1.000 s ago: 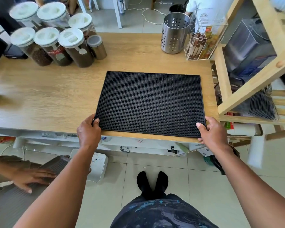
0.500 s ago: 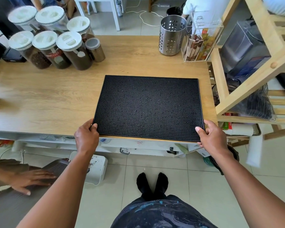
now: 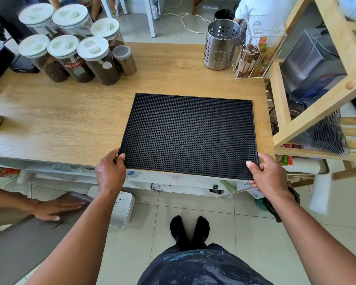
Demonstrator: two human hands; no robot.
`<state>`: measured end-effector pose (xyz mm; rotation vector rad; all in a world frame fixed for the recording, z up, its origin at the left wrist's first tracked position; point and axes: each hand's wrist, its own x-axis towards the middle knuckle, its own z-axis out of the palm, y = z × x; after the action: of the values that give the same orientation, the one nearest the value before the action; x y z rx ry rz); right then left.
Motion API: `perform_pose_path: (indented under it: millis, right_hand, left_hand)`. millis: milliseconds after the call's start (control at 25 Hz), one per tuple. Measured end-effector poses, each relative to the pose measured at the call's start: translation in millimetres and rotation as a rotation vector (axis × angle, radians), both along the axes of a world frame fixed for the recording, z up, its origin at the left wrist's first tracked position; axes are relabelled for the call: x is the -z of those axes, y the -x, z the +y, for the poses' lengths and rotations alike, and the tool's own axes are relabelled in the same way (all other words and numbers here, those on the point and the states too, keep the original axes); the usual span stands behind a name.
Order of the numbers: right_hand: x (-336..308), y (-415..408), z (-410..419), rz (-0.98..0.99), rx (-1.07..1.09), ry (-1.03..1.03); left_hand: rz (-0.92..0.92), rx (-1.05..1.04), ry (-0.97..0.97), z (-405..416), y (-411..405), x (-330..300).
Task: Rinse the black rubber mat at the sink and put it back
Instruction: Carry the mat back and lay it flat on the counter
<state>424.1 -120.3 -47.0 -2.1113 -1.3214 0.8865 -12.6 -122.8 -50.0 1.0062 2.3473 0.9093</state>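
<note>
1. Your left hand is closed on the near left corner of the black rubber mat, thumb on top of the studded surface and fingers curled under the edge.
2. Your right hand is closed on the near right corner in the same way, thumb lying on top and fingers wrapped beneath.
3. The mat lies flat on the wooden table, toward its right end, with its near edge level with the table's front edge or just past it; you cannot tell from here whether that edge is lifted off the wood.
4. Behind the mat, at the back right of the table, stand a perforated metal holder and, touching or just beside it, a clear plastic box of sachets.
5. At the back left stand several white-lidded jars grouped together, with a small metal tin beside them, all well apart from the mat.
6. A wooden shelf frame stands just beside the table's right end.
7. Low on your left, another person's hand rests flat on a dark ribbed mat near the floor.
</note>
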Motion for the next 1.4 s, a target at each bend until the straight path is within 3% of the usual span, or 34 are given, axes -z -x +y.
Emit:
perform_pose_path:
  millis: [1080,1240,1400]
  right_hand:
    - [-7.7,-4.0,-6.6,-0.062,-0.074,0.047]
    - [-9.0,-3.9,-7.0,-0.057,-0.076,0.049]
    - [-15.2,-3.8,-5.1,-0.178,-0.125,0.068]
  left_hand:
    - [-0.068,0.028,0.055,-5.7,3.7,-1.3]
    - [0.037,0.033,0.086,-7.9,-0.1,-4.0]
    - [0.393,0.139,0.198,-2.2,-7.4,-12.0]
